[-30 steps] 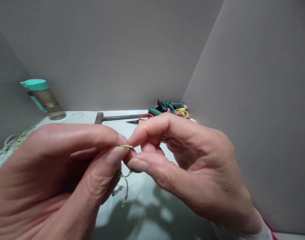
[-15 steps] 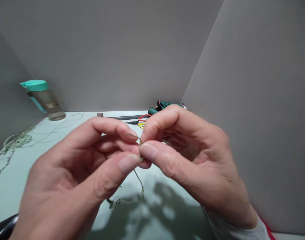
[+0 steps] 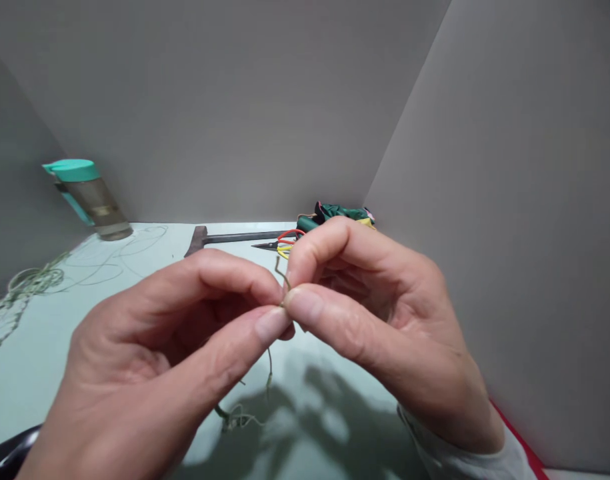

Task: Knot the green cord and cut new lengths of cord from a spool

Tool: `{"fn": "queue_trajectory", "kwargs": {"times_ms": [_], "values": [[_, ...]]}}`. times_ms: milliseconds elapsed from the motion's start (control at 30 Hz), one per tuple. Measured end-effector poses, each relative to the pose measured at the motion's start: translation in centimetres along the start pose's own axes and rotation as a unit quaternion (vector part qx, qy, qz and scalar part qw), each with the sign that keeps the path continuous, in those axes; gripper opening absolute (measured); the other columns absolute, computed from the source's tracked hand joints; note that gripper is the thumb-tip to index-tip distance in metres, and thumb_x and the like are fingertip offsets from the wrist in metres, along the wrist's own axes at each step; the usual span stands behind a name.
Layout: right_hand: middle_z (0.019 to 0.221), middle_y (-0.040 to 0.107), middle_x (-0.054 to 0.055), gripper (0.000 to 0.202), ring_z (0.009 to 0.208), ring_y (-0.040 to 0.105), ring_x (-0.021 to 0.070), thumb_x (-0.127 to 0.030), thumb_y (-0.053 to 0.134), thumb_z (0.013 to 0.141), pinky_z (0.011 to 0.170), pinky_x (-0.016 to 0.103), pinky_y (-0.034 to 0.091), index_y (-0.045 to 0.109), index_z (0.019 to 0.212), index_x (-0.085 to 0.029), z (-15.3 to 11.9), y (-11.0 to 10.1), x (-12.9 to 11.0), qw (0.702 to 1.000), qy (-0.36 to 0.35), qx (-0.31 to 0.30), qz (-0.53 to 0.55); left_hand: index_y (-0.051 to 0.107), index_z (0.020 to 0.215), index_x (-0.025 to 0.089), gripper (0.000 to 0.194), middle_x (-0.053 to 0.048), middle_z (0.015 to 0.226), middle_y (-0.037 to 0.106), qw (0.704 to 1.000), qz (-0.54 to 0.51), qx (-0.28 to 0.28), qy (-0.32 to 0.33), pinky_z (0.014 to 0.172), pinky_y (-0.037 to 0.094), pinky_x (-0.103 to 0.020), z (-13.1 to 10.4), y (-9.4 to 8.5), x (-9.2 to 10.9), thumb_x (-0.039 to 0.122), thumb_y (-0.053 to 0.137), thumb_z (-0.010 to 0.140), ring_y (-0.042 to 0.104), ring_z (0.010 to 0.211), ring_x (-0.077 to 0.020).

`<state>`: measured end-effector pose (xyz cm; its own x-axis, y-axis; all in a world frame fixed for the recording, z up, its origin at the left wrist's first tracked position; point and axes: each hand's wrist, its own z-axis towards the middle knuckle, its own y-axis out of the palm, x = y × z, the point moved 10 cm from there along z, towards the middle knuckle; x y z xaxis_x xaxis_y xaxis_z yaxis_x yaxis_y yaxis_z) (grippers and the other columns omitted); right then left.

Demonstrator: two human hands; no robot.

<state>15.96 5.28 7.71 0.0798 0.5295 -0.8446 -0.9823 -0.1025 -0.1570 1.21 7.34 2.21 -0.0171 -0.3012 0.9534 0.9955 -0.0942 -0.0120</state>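
Observation:
A thin green cord (image 3: 283,275) is pinched between the fingertips of both hands at the centre, its short end standing up above them. My left hand (image 3: 185,340) holds it between thumb and index finger. Touching those fingertips, my right hand (image 3: 365,307) grips the same cord with its thumb and index finger. Below my left hand hang more cord ends (image 3: 269,373), one with small knots. The exact spot where the cord is gripped is mostly hidden by the fingers.
A clear bottle with a turquoise lid (image 3: 99,200) stands at the back left. Knotted green cords (image 3: 29,287) lie on the left of the pale table (image 3: 29,380). Behind my hands are a hammer (image 3: 245,237), scissors with red and yellow handles (image 3: 275,246) and a dark green bundle (image 3: 339,212).
The cord's short end now points up instead of curving left. My left index finger has closed down toward its thumb, and more of the hammer's head shows.

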Motion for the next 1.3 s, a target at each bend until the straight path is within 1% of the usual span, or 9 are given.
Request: {"fn": "queue_trajectory", "kwargs": {"times_ms": [167, 333, 467, 567, 767, 1000, 1133, 1233, 1300], "values": [[0.072, 0.066, -0.003, 0.019, 0.066, 0.065, 0.0165, -0.009, 0.069, 0.084, 0.061, 0.031, 0.062, 0.064, 0.078, -0.026, -0.1, -0.3, -1.0, 0.996, -0.078, 0.016, -0.034, 0.079, 0.083, 0.038, 0.005, 0.002, 0.080, 0.074, 0.998, -0.039, -0.044, -0.007, 0.058, 0.059, -0.026, 0.2, 1.0, 0.1, 0.034, 0.082, 0.082, 0.069, 0.071, -0.0195], [0.087, 0.068, -0.001, 0.026, 0.083, 0.068, 0.0201, -0.004, 0.068, 0.086, 0.077, 0.038, 0.063, 0.070, 0.089, -0.030, -0.8, -0.5, -1.4, 0.984, -0.137, 0.047, -0.107, 0.080, 0.083, 0.035, 0.008, 0.002, 0.076, 0.070, 0.995, -0.077, -0.056, -0.034, 0.053, 0.051, -0.018, 0.6, 1.5, -0.3, 0.042, 0.084, 0.082, 0.060, 0.064, -0.0130], [0.103, 0.069, 0.000, 0.037, 0.093, 0.067, 0.0216, -0.001, 0.069, 0.082, 0.081, 0.039, 0.063, 0.068, 0.102, -0.031, -1.8, -0.3, -3.1, 0.945, -0.253, 0.080, -0.193, 0.078, 0.075, 0.031, 0.014, 0.001, 0.066, 0.060, 0.984, -0.137, -0.075, -0.080, 0.041, 0.034, -0.019, 0.7, 2.3, -0.8, 0.043, 0.086, 0.077, 0.039, 0.050, -0.0090], [0.109, 0.068, -0.002, 0.042, 0.092, 0.067, 0.0228, 0.000, 0.067, 0.078, 0.083, 0.042, 0.063, 0.069, 0.103, -0.033, -2.3, 0.0, -3.7, 0.916, -0.294, 0.096, -0.256, 0.077, 0.071, 0.029, 0.018, 0.001, 0.065, 0.057, 0.978, -0.163, -0.078, -0.107, 0.039, 0.029, -0.019, 0.8, 2.7, -0.9, 0.043, 0.089, 0.072, 0.034, 0.048, -0.0077], [0.110, 0.072, -0.004, 0.032, 0.091, 0.069, 0.0193, -0.002, 0.071, 0.082, 0.084, 0.037, 0.062, 0.068, 0.095, -0.031, -2.7, 0.2, -3.5, 0.887, -0.318, 0.112, -0.316, 0.075, 0.077, 0.028, 0.017, 0.002, 0.066, 0.049, 0.963, -0.195, -0.123, -0.138, 0.042, 0.025, -0.020, 0.5, 3.4, -1.5, 0.043, 0.084, 0.078, 0.027, 0.051, -0.0080], [0.111, 0.074, -0.004, 0.026, 0.093, 0.067, 0.0183, -0.005, 0.067, 0.081, 0.079, 0.036, 0.062, 0.070, 0.089, -0.029, -2.9, 0.1, -3.3, 0.876, -0.341, 0.110, -0.323, 0.077, 0.081, 0.030, 0.010, 0.005, 0.065, 0.038, 0.950, -0.231, -0.143, -0.151, 0.041, 0.018, -0.021, 0.6, 3.8, -1.8, 0.037, 0.083, 0.081, 0.018, 0.049, -0.0066], [0.120, 0.073, -0.003, 0.029, 0.097, 0.069, 0.0191, -0.004, 0.063, 0.082, 0.082, 0.038, 0.063, 0.074, 0.094, -0.029, -2.5, 0.5, -3.1, 0.889, -0.334, 0.039, -0.312, 0.075, 0.078, 0.027, 0.015, 0.004, 0.069, 0.044, 0.948, -0.235, -0.141, -0.159, 0.040, 0.021, -0.021, 0.9, 3.9, -1.8, 0.038, 0.085, 0.078, 0.020, 0.050, -0.0065], [0.115, 0.074, 0.001, 0.030, 0.100, 0.072, 0.0214, -0.003, 0.063, 0.087, 0.088, 0.038, 0.064, 0.074, 0.101, -0.028, -2.0, -0.2, -2.8, 0.931, -0.293, 0.021, -0.215, 0.073, 0.076, 0.027, 0.017, 0.003, 0.071, 0.047, 0.953, -0.220, -0.139, -0.155, 0.042, 0.029, -0.017, 0.7, 3.6, -2.0, 0.039, 0.085, 0.079, 0.026, 0.053, -0.0077], [0.107, 0.075, 0.001, 0.023, 0.098, 0.073, 0.0217, -0.012, 0.067, 0.091, 0.090, 0.037, 0.063, 0.074, 0.104, -0.029, -1.4, -0.9, -2.3, 0.954, -0.253, 0.037, -0.157, 0.073, 0.075, 0.029, 0.016, 0.003, 0.070, 0.047, 0.956, -0.211, -0.136, -0.150, 0.043, 0.031, -0.015, 0.6, 3.3, -2.1, 0.039, 0.083, 0.082, 0.031, 0.054, -0.0083]]}}
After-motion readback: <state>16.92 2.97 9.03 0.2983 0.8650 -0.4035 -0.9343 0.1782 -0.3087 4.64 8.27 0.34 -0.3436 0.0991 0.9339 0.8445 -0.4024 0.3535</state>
